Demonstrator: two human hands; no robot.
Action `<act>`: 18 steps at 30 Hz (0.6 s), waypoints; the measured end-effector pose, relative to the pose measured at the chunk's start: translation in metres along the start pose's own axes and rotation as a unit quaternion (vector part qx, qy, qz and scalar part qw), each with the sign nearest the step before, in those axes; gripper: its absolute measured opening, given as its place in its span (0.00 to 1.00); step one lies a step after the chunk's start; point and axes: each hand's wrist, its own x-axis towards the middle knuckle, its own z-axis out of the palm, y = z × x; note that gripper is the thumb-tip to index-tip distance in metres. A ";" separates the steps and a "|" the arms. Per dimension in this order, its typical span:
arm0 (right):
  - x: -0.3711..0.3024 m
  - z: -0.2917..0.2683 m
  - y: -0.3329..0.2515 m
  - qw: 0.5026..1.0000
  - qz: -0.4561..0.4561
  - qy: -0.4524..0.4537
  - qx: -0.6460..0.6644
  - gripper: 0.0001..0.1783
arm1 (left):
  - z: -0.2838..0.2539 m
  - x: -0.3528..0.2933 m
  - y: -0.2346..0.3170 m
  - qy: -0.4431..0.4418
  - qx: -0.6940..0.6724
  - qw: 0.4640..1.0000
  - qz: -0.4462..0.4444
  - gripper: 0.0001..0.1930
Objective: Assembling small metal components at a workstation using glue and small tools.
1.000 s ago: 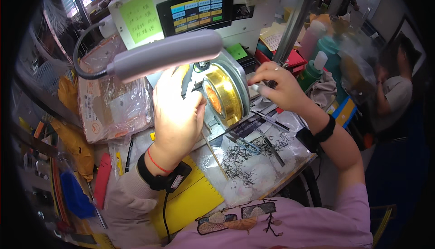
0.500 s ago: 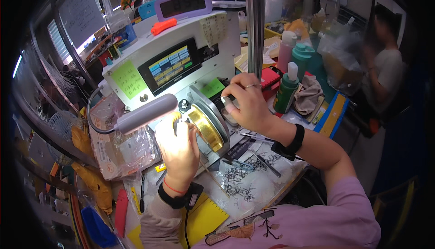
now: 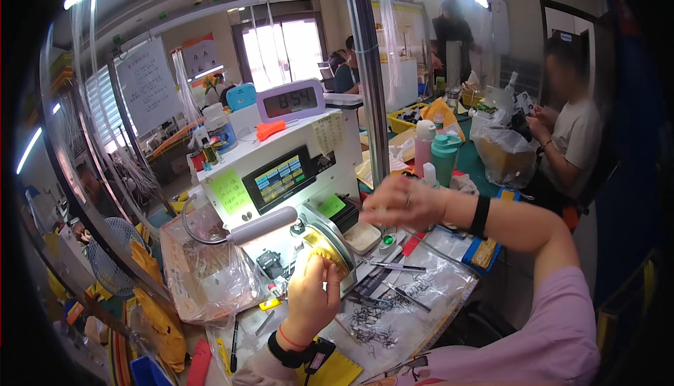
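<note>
White machine (image 3: pixel 340 168): sat on the table (image 3: pixel 444 297).
Gold wheel (image 3: pixel 325 243): stood on edge at its front, just past the left hand.
Left hand (image 3: pixel 314 293): nearer of 2, fingers bent; grip couldn't be told.
Right hand (image 3: pixel 404 201): up, apart, blurry; grip couldn't be told.

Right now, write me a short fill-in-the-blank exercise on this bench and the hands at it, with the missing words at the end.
1. The person's bare ____ hand is the one nearer the round gold-coloured spool.
2. Around that hand's wrist runs a thin cord bracelet coloured ____.
3. The purple-framed digital clock stands ____ the boxy white machine.
4. In the picture, the black-framed rectangular screen is to the ____ of the upright lime-green paper note.

Missing words: left; red; on top of; right.
</note>
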 end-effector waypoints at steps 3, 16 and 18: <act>0.031 -0.041 0.076 0.980 0.069 0.049 -0.180 0.27 | -0.005 0.004 -0.003 0.013 -0.003 0.996 0.085 0.04; 0.170 -0.108 0.274 0.764 0.497 0.412 -0.018 0.15 | -0.016 -0.003 0.026 -0.089 -0.077 0.971 0.210 0.08; 0.176 -0.105 0.276 0.733 0.532 0.419 -0.060 0.10 | -0.017 -0.005 0.023 -0.086 -0.078 0.972 0.203 0.07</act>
